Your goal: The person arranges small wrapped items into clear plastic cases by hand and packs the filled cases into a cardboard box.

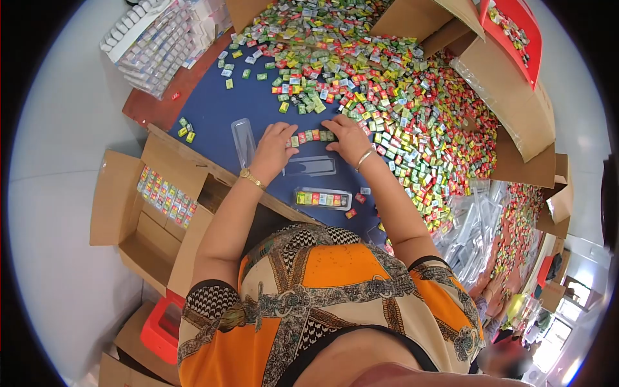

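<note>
A short row of small coloured packs [313,136], red, yellow and green, lies on the blue tabletop between my two hands. My left hand [277,143] grips the left end of the row with bent fingers. At the right end, my right hand [348,138] closes its fingers on the last packs. Just below the row is a clear plastic tray [313,166] with nothing seen in it. Another clear tray [243,143] lies tilted beside my left wrist. Nearer my body, a filled clear tray [324,198] holds a similar row of packs.
A large heap of loose packs [412,129] covers the back and right of the table. Cardboard boxes [516,109] and a red bin [516,39] border it. Clear packaging [474,219] piles at right. An open carton [151,238] with filled trays stands at left.
</note>
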`<state>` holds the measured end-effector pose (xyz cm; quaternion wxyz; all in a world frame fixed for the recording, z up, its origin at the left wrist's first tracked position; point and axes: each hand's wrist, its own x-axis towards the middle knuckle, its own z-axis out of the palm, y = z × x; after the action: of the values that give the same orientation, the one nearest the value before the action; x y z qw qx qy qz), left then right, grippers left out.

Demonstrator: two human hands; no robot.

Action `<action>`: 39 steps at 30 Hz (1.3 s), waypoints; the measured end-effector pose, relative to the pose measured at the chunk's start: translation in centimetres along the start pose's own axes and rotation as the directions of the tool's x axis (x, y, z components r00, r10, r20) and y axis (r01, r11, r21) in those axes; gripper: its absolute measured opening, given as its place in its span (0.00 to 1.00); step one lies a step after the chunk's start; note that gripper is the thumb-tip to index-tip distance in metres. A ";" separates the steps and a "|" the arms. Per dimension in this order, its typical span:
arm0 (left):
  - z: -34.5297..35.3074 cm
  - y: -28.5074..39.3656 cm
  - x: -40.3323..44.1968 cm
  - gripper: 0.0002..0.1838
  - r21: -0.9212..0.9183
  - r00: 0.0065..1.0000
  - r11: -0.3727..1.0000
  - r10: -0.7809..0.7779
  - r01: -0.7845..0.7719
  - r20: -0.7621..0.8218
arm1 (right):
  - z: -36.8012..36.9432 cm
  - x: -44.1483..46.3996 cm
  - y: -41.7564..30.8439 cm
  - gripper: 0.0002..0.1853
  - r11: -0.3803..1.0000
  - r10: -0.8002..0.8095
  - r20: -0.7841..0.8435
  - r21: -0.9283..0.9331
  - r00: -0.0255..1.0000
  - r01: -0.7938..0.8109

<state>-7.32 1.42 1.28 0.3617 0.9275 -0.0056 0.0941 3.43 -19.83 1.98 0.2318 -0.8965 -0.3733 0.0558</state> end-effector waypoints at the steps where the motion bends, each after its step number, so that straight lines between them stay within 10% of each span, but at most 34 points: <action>1: 0.0 0.3 0.3 0.29 0.018 1.000 1.000 -0.001 0.000 0.007 | 0.3 0.2 0.1 0.25 1.000 0.000 0.015 0.025 1.000 0.000; 21: 0.0 3.4 -5.2 0.17 0.103 0.999 0.994 0.028 -0.030 0.023 | 0.4 -6.2 -2.7 0.17 0.990 -0.026 0.027 0.139 0.999 0.022; 39: -2.0 3.5 -6.1 0.26 0.146 0.989 0.984 0.089 -0.106 0.115 | -1.3 -6.8 -2.1 0.23 0.965 -0.241 -0.025 0.098 0.970 0.243</action>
<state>-13.89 -0.18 3.99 0.2843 0.9546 -0.0636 0.0614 -2.40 -23.79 3.62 0.2840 -0.8317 -0.4753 0.0403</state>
